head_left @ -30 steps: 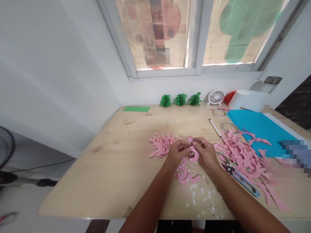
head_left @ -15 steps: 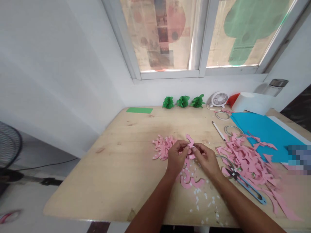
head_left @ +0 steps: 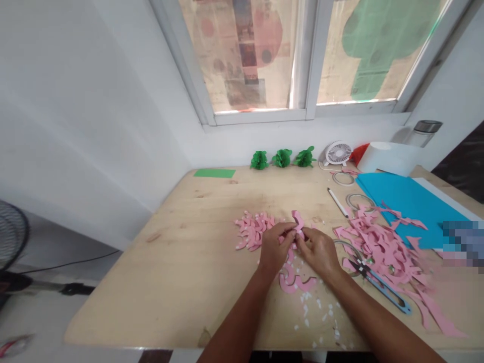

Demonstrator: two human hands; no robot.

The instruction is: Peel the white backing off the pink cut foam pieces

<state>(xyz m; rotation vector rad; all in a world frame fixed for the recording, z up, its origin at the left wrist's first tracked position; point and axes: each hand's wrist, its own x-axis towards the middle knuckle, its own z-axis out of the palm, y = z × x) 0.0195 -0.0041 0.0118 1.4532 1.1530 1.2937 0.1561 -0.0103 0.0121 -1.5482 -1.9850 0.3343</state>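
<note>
Between my fingertips, above the table, is a curved pink paper piece. My left hand pinches its lower end from the left. From the right, the thumb and fingers of my right hand close on the same end. A heap of small curved pink pieces lies just left of my left hand. Below my hands are several more pink curved pieces, partly hidden by my hands. White paper bits are scattered near my right forearm.
Blue-handled snips lie beside pink paper scraps on the right. Behind them are blue sheets, tape rings and a white pen. Green paper ornaments and a small fan stand along the wall.
Both hands still hold the curved pink piece; its upper part has turned slightly, and my right-hand fingers have curled in closer. The whole view has shifted a little.
</note>
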